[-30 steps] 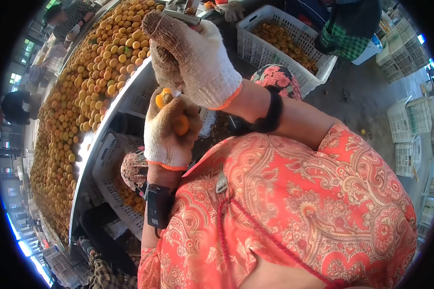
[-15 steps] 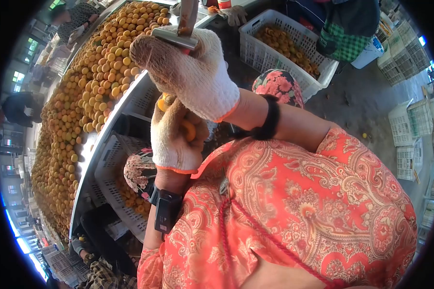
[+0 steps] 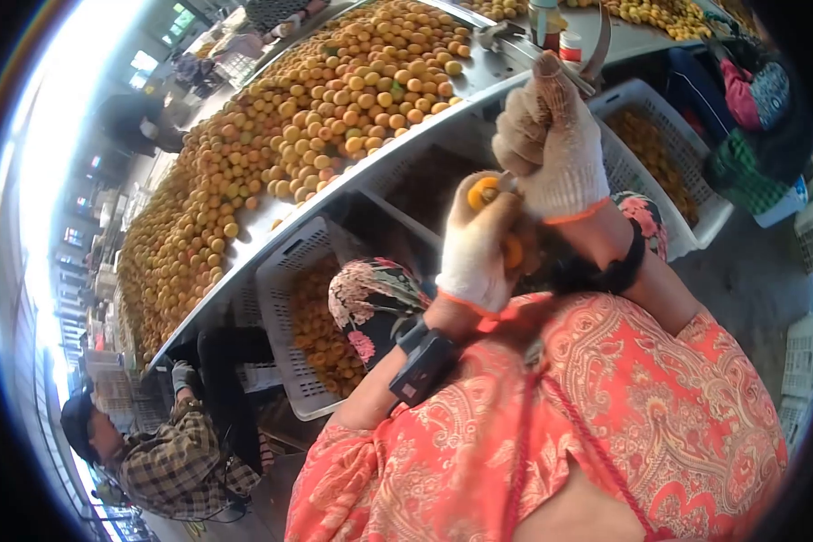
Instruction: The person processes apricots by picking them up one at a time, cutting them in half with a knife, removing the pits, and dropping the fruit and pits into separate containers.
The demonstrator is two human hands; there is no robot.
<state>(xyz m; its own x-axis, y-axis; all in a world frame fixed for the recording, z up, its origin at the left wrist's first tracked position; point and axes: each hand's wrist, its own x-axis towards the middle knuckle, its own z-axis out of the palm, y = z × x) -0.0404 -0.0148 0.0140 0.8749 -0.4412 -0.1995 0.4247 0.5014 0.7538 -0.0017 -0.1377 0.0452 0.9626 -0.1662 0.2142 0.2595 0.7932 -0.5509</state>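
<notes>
My left hand [image 3: 474, 262], in a soiled white knit glove, is closed around apricots. A cut-looking orange apricot [image 3: 482, 193] shows between thumb and fingers, and another orange piece [image 3: 513, 251] shows lower in the palm. Close above and to the right, my gloved right hand [image 3: 555, 149] is closed with its thumb pointing up. A curved blade [image 3: 598, 50] with a metal collar rises behind that thumb; it looks like a knife in this hand, its grip hidden by the glove. The fingers of both hands nearly meet at the apricot.
Whole apricots [image 3: 334, 108] heap on a metal-edged table [image 3: 271, 212]. Below it stands a crate [image 3: 311, 411] of cut apricots; another crate [image 3: 709, 226] is at right. A bottle with a red cap [image 3: 570, 47] stands by the edge. A co-worker in a checked shirt [image 3: 176, 461] sits lower left.
The view has swung, so table, crates and hands appear farther right. My right hand has come down and away from the camera, beside my left hand, its blade now behind the thumb.
</notes>
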